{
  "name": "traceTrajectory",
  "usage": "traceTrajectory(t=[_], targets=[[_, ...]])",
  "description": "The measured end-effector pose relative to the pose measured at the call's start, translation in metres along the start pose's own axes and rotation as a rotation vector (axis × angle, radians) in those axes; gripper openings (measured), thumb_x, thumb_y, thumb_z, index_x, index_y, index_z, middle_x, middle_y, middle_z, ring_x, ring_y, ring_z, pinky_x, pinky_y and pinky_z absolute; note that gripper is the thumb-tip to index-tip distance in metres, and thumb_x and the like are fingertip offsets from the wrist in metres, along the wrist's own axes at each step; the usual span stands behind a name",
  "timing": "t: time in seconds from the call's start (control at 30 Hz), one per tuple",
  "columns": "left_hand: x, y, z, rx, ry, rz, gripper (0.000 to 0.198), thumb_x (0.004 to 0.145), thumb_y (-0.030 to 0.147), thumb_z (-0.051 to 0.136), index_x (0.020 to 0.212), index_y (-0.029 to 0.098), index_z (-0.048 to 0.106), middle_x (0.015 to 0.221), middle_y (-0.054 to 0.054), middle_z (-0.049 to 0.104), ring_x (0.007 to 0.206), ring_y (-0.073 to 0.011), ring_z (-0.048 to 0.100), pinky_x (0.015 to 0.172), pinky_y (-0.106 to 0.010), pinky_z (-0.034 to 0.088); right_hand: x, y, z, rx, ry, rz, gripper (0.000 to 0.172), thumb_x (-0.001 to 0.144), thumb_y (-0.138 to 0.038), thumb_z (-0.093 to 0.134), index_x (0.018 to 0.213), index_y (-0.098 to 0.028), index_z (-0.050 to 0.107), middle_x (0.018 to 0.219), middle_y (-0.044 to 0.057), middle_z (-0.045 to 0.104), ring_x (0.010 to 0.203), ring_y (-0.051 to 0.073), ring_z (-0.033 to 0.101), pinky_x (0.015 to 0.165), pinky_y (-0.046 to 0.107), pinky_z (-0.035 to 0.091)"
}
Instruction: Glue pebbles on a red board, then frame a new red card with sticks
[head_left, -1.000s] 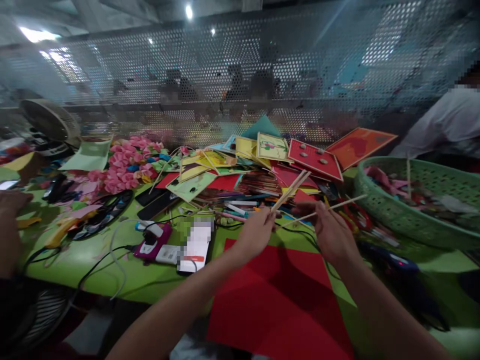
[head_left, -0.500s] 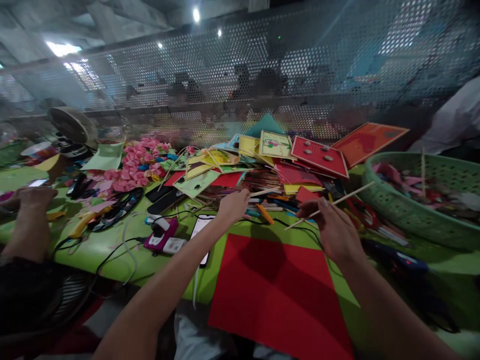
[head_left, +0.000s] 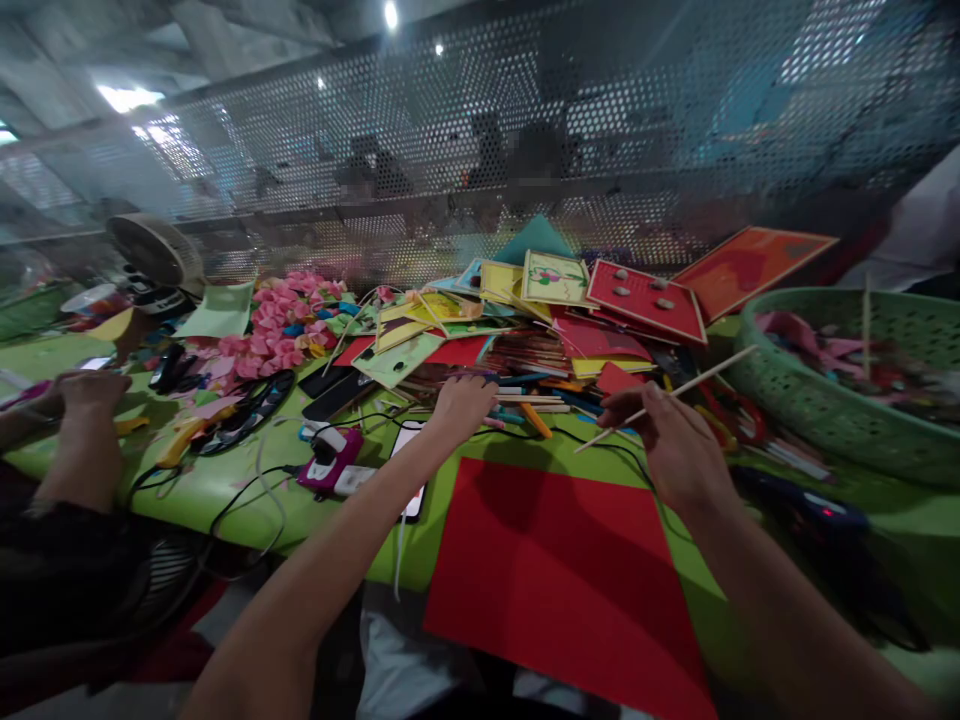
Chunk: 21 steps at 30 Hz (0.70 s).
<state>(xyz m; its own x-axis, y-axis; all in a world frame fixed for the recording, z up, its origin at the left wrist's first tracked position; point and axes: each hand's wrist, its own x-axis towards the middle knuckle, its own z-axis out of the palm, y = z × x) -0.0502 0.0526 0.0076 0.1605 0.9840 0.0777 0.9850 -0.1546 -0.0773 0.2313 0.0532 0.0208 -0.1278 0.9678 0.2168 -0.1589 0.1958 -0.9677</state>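
My right hand [head_left: 679, 450] pinches a thin pale wooden stick [head_left: 709, 375] that slants up to the right, above the table. Beneath and between my hands, a square sheet of red card [head_left: 562, 570] lies flat at the table's front edge. My left hand [head_left: 461, 408] is palm-down at the near side of a pile of sticks and pens, fingers reaching over it and a little apart; the fingertips are partly hidden. Just right of it lie short wooden sticks [head_left: 534, 400] and an orange pen [head_left: 535, 420].
Framed pictures [head_left: 555, 278] are heaped behind the pens. A green basket [head_left: 840, 420] of scraps and a dark glue-gun-like tool [head_left: 817, 510] sit at right. A phone [head_left: 411, 500], purple power adapter [head_left: 330, 465] and cables lie at left, near another person's hand [head_left: 94, 395].
The stick that was by my left hand's fingers no longer shows there; that hand has turned flatter over the pile. My right hand still holds its stick. The view has shifted slightly.
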Motion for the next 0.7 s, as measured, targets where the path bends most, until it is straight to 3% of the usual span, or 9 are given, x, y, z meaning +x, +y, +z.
traceTrajectory(t=[0.17, 0.37, 0.7], targets=[[0.000, -0.003, 0.009, 0.060, 0.090, 0.039, 0.022, 0.098, 0.035, 0.066, 0.111, 0.017, 0.071, 0.114, -0.015, 0.069, 0.117, -0.0293, 0.061, 0.099, -0.042, 0.043, 0.001, 0.001, 0.000, 0.006, -0.019, 0.006, 0.042, 0.094, -0.060, 0.061, 0.080, -0.023, 0.076, 0.074, 0.005, 0.075, 0.078, 0.024, 0.072, 0.072, 0.037, 0.055], [-0.001, -0.001, 0.010, 0.072, 0.139, 0.045, 0.019, 0.099, 0.032, 0.065, 0.110, 0.017, 0.071, 0.111, -0.014, 0.070, 0.113, -0.0288, 0.061, 0.094, -0.040, 0.040, 0.000, 0.001, 0.001, 0.012, -0.011, 0.006, 0.041, 0.094, -0.059, 0.061, 0.082, -0.023, 0.076, 0.076, 0.005, 0.075, 0.079, 0.023, 0.072, 0.071, 0.036, 0.055], [-0.008, 0.010, -0.006, -0.022, 0.186, 0.029, 0.014, 0.101, 0.022, 0.059, 0.109, 0.019, 0.070, 0.113, -0.012, 0.068, 0.113, -0.0279, 0.061, 0.097, -0.041, 0.041, 0.001, 0.006, -0.002, 0.002, -0.020, 0.058, 0.045, 0.094, -0.065, 0.059, 0.084, -0.025, 0.078, 0.079, 0.006, 0.076, 0.084, 0.025, 0.073, 0.075, 0.038, 0.056]])
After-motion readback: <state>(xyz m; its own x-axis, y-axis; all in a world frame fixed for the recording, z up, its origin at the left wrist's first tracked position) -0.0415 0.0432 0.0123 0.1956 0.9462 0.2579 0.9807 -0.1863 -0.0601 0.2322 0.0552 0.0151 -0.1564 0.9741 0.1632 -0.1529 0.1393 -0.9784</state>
